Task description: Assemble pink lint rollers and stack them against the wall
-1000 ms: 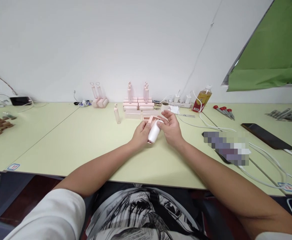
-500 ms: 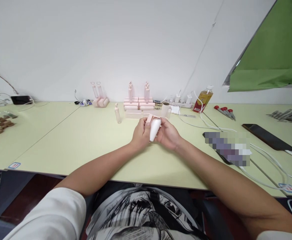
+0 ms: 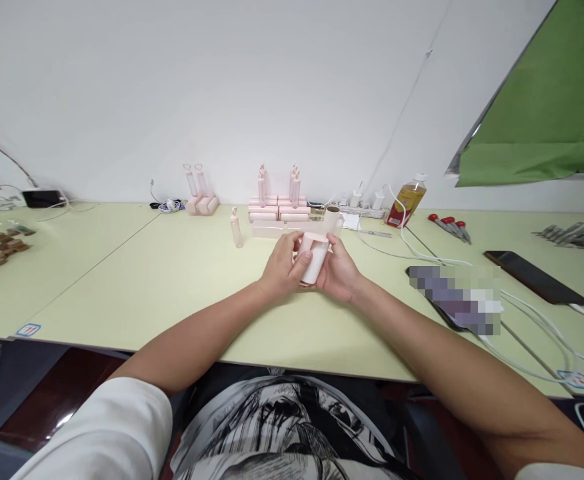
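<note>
Between both hands, above the table, is a lint roller head (image 3: 314,260): a white roll in a pale pink holder, tilted slightly. My left hand (image 3: 283,265) grips its left side, with the thumb across the front of the white roll. On the right side my right hand (image 3: 340,268) holds it, fingertips at the upper edge; its other fingers are partly behind the roll. A small pale pink handle (image 3: 237,228) stands upright on the table to the left. Behind my hands, pink lint rollers (image 3: 278,210) with upright handles are stacked near the wall.
Two more pink rollers (image 3: 202,203) stand further left. A cardboard tube (image 3: 331,217), a power strip (image 3: 372,209) and a drink bottle (image 3: 406,201) are at the back right. White cables run past two phones (image 3: 537,276) on the right. Red-handled tools (image 3: 451,225) lie beyond them.
Both hands have turned the lint roller head, so the white roll now shows broad and more upright with the pink end on top. My hands stay in nearly the same place.
</note>
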A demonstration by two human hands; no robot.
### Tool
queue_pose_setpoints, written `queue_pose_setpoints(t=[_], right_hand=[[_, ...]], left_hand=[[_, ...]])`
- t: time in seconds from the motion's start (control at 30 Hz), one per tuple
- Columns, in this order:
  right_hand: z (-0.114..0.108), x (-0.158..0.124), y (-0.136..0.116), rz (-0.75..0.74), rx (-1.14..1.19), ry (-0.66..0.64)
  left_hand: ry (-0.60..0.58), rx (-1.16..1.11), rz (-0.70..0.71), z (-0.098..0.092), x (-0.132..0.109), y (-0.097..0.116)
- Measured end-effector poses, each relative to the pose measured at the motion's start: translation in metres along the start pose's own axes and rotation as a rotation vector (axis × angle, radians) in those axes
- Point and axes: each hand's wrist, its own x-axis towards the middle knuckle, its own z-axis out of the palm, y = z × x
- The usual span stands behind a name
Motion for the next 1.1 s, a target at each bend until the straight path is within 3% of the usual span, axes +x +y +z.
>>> queue_pose_setpoints(t=[0.3, 0.5, 0.6, 0.73, 1.1], right_hand=[[0.001, -0.003, 0.002, 0.071, -0.233, 0.180], [-0.002, 0.000, 0.006, -0.036, -0.435, 0.263], [-0.003, 0.001, 0.012, -0.194, -0.516, 0.194], [-0.003, -0.002, 0.015, -0.352, -0.733, 0.070], [-0.012, 0.000, 0.011, -0.293, -0.807, -0.017]], left_hand=[[-0.276, 0.069, 0.197, -0.029, 0.012, -0.007], [-0.254, 0.230, 0.279, -0.027, 0.012, -0.006], [-0.195, 0.262, 0.223, -0.024, 0.013, -0.007], [-0.140, 0.199, 0.028, -0.027, 0.014, -0.009], [-0.303, -0.025, -0.105, -0.033, 0.020, -0.020]])
